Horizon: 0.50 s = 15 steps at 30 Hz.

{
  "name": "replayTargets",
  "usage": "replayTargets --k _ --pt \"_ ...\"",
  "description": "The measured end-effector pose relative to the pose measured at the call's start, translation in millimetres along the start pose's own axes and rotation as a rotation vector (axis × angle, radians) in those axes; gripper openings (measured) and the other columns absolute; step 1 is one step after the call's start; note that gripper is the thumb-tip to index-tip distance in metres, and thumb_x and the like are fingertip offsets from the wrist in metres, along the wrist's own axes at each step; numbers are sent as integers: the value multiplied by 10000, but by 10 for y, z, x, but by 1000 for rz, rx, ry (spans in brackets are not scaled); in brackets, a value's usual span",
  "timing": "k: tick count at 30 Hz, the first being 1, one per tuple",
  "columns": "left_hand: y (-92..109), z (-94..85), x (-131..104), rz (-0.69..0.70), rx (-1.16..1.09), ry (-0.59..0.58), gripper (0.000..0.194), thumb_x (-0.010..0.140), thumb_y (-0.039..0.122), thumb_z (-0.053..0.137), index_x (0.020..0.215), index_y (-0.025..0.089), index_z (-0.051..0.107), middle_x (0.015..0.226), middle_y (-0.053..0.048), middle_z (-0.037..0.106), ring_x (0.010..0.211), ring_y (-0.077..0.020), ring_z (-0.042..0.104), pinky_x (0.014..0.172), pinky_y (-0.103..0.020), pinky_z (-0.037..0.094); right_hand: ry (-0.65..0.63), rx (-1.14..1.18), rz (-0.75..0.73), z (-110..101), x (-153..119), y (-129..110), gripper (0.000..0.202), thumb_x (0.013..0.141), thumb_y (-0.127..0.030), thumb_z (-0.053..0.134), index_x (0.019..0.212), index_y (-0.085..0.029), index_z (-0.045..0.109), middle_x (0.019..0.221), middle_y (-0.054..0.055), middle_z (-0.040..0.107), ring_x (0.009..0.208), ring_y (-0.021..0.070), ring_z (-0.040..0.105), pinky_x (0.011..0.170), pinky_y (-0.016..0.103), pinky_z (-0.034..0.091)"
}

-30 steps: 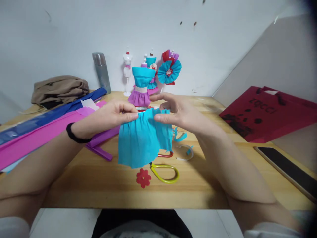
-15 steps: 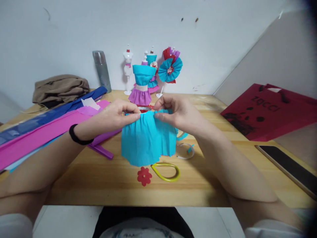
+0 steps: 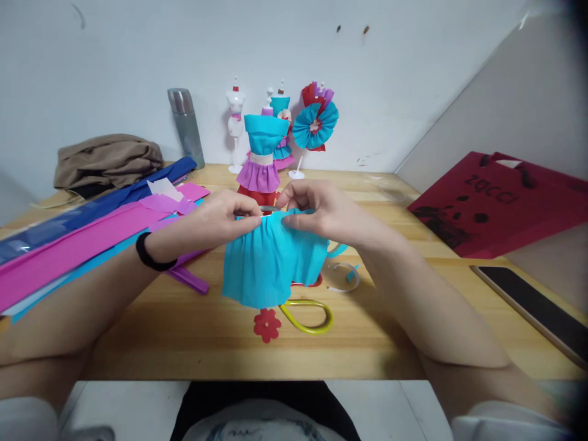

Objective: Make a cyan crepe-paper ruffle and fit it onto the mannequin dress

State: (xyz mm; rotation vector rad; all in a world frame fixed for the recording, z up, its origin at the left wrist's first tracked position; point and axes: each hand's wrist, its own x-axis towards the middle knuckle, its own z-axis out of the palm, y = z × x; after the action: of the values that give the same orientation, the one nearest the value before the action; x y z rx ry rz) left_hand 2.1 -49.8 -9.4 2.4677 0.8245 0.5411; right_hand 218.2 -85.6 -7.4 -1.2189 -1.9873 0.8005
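A pleated turquoise paper piece (image 3: 257, 263) hangs above the table between my hands. My left hand (image 3: 236, 215) pinches its top edge near the left, where a thin white strip shows. Further right, my right hand (image 3: 309, 208) is closed on the same edge with thumb and fingers. Below the piece lie a red paper flower (image 3: 267, 325) and a yellow looped handle (image 3: 316, 316); part of a red handle shows under the paper. Just behind my hands stands a small mannequin (image 3: 261, 147) in a turquoise top and purple and red skirt layers.
More dressed mannequins (image 3: 316, 125), a bare one (image 3: 236, 122) and a grey bottle (image 3: 186, 128) stand by the wall. Coloured paper (image 3: 92, 248) and a brown cloth (image 3: 108, 160) lie left. A tape ring (image 3: 342, 277), a phone (image 3: 533, 309) and a red bag (image 3: 496, 205) are right.
The right part of the turquoise paper has swung up a little, uncovering part of a red handle. My hands still pinch the top edge, slightly shifted. The whole view has moved slightly.
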Motion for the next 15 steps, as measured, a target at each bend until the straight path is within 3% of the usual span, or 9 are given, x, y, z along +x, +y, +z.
replayTargets --k 5,11,15 --pt "-11 35 2 31 17 -18 283 870 319 490 756 134 671 656 2 617 613 -117 538 555 -231 369 0 4 -37 20 -18 -39 117 688 -144 650 756 -217 590 751 27 609 711 188 563 599 310 438" --pt "42 29 -13 117 20 70 260 896 283 503 726 143 643 622 23 585 592 -98 507 557 -230 353 175 -118 -60 5 -20 -65 160 695 -199 735 749 -225 586 732 21 593 706 202 575 619 337 440" --pt "46 31 -25 142 26 113 248 900 263 506 724 145 634 597 35 556 577 -91 483 554 -229 351 169 -204 -55 -23 -45 -101 134 697 -132 670 702 -216 566 734 23 622 705 199 579 626 334 429"
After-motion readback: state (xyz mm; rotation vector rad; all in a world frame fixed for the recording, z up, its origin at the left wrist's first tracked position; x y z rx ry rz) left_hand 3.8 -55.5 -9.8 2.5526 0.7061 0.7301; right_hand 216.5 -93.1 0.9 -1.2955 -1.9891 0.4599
